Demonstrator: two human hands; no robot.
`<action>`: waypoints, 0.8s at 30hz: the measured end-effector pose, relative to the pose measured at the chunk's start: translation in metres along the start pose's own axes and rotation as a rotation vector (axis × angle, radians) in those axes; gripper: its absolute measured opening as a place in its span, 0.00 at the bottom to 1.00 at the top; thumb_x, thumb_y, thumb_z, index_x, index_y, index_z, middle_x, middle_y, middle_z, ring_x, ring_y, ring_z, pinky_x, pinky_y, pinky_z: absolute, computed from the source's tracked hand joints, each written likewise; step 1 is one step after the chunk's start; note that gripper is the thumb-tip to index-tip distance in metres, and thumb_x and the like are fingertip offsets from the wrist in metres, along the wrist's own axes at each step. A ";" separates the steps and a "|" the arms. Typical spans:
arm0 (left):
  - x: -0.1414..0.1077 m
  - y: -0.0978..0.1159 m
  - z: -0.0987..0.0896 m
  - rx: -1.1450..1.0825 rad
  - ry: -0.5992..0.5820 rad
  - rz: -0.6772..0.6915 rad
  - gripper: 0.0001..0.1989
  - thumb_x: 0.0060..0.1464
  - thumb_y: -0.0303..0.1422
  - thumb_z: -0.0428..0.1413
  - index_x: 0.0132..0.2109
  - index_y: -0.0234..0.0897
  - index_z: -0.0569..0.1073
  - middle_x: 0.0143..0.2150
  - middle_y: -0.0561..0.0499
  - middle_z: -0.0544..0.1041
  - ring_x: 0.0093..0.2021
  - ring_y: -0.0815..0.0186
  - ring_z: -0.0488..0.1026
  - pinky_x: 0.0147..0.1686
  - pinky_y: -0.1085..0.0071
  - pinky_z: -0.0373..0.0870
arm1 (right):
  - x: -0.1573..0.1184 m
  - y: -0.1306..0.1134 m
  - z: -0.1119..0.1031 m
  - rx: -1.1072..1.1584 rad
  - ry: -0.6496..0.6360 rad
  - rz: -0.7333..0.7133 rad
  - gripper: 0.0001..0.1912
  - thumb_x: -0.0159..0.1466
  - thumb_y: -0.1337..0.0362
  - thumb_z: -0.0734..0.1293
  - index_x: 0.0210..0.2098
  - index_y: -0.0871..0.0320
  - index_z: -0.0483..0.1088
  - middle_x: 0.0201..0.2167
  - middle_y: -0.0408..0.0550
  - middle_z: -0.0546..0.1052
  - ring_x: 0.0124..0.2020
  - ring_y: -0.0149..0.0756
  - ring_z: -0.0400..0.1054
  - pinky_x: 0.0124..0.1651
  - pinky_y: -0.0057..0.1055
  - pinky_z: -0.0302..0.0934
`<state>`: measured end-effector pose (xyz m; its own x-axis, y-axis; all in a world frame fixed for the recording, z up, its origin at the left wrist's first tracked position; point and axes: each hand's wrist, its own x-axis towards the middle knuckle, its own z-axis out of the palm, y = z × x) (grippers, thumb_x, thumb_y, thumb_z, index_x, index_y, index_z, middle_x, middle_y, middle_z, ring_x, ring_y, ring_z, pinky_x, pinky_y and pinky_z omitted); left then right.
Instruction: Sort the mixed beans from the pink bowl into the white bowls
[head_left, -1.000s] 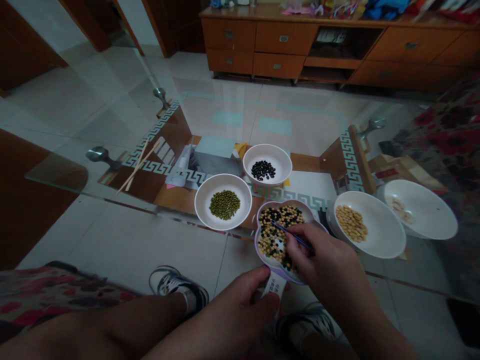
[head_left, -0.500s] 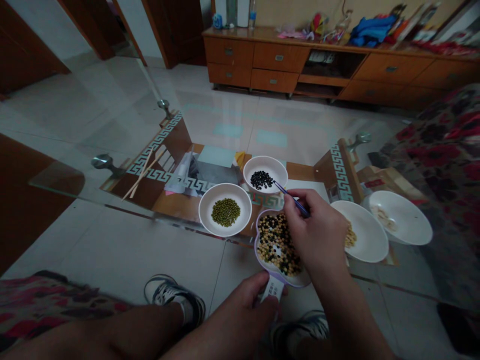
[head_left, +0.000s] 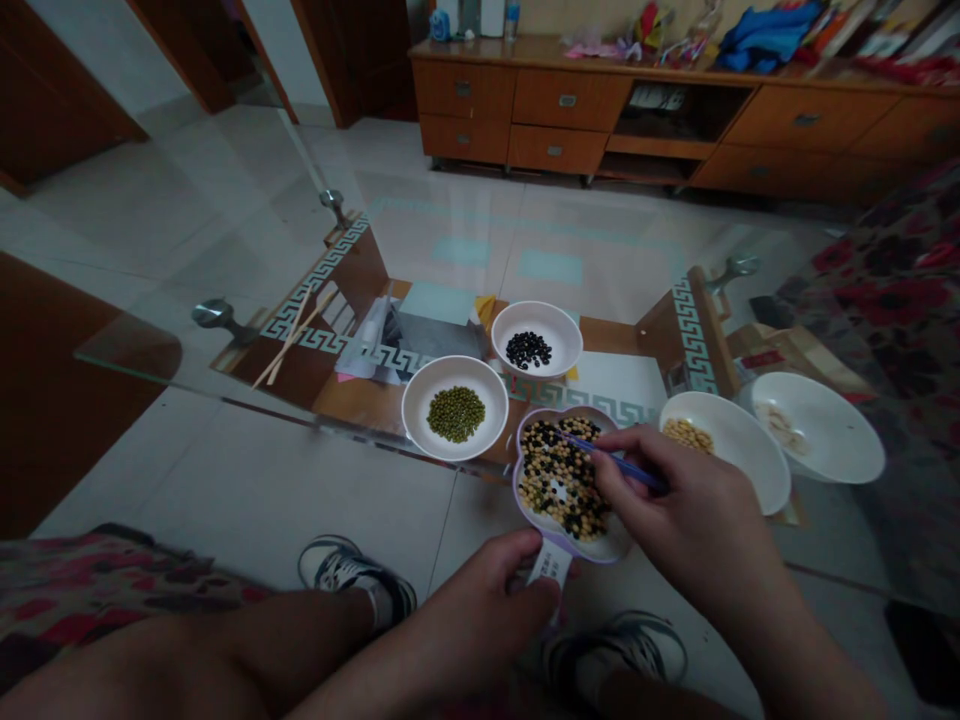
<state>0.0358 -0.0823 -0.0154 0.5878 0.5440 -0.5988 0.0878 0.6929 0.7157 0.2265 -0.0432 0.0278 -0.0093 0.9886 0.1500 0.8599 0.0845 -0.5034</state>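
Observation:
My left hand (head_left: 506, 590) is closed around the handle of a purple-rimmed, flower-shaped dish (head_left: 517, 480). Mixed black, yellow and a few green beans (head_left: 562, 490) lie in it. Between the fingers of my right hand (head_left: 675, 490) are slim blue tweezers (head_left: 619, 463), their tips over the beans at the dish's far side; whether they grip a bean is too small to tell. Beyond the dish stands a white bowl of black beans (head_left: 529, 349). To its left is a white bowl of green beans (head_left: 456, 414). Right of my hand, another bowl holds yellow beans (head_left: 688, 435).
The bowls stand on a glass table (head_left: 420, 250) with a patterned border. A fourth white bowl (head_left: 840, 430) with pale pieces sits at the far right. Wooden chopsticks (head_left: 289, 345) lie on the left. Behind is a wooden cabinet (head_left: 559, 105).
My right hand has brought the tweezers from the black-bean bowl back over the flower-shaped dish. My left hand keeps its hold on the handle. The view has shifted slightly.

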 end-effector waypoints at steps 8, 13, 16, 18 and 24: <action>-0.001 0.002 -0.003 0.022 -0.034 0.026 0.16 0.57 0.35 0.52 0.50 0.33 0.72 0.36 0.52 0.72 0.35 0.69 0.66 0.35 0.73 0.60 | -0.020 0.013 0.010 -0.022 -0.212 -0.070 0.06 0.60 0.63 0.64 0.33 0.54 0.73 0.22 0.40 0.76 0.22 0.29 0.69 0.25 0.24 0.56; 0.001 0.000 -0.004 0.009 -0.039 0.013 0.16 0.57 0.34 0.52 0.51 0.33 0.72 0.36 0.52 0.72 0.34 0.69 0.66 0.34 0.73 0.59 | -0.023 0.014 0.014 -0.062 -0.239 -0.073 0.06 0.61 0.63 0.64 0.34 0.54 0.73 0.24 0.41 0.76 0.24 0.30 0.69 0.26 0.24 0.56; 0.001 0.001 -0.003 -0.002 -0.040 0.019 0.16 0.57 0.34 0.52 0.51 0.34 0.72 0.36 0.52 0.73 0.35 0.69 0.66 0.36 0.73 0.60 | -0.023 0.014 0.016 -0.067 -0.232 -0.077 0.06 0.60 0.63 0.64 0.34 0.54 0.73 0.25 0.41 0.77 0.23 0.29 0.69 0.26 0.24 0.56; 0.000 0.002 -0.003 0.002 -0.041 0.016 0.16 0.57 0.34 0.52 0.50 0.34 0.72 0.36 0.52 0.73 0.36 0.69 0.66 0.37 0.73 0.60 | -0.023 0.013 0.016 -0.070 -0.226 -0.086 0.06 0.60 0.63 0.64 0.34 0.54 0.74 0.25 0.41 0.77 0.23 0.29 0.69 0.26 0.24 0.56; -0.001 0.002 -0.002 0.012 -0.029 0.006 0.16 0.57 0.35 0.53 0.51 0.34 0.72 0.36 0.51 0.73 0.36 0.68 0.67 0.36 0.73 0.60 | -0.023 0.011 0.015 -0.104 -0.205 -0.127 0.06 0.61 0.63 0.64 0.34 0.54 0.74 0.25 0.41 0.77 0.22 0.29 0.69 0.25 0.25 0.55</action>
<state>0.0336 -0.0799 -0.0140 0.6111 0.5345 -0.5838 0.0932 0.6838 0.7237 0.2282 -0.0628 0.0062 -0.2147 0.9763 0.0259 0.8928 0.2069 -0.4002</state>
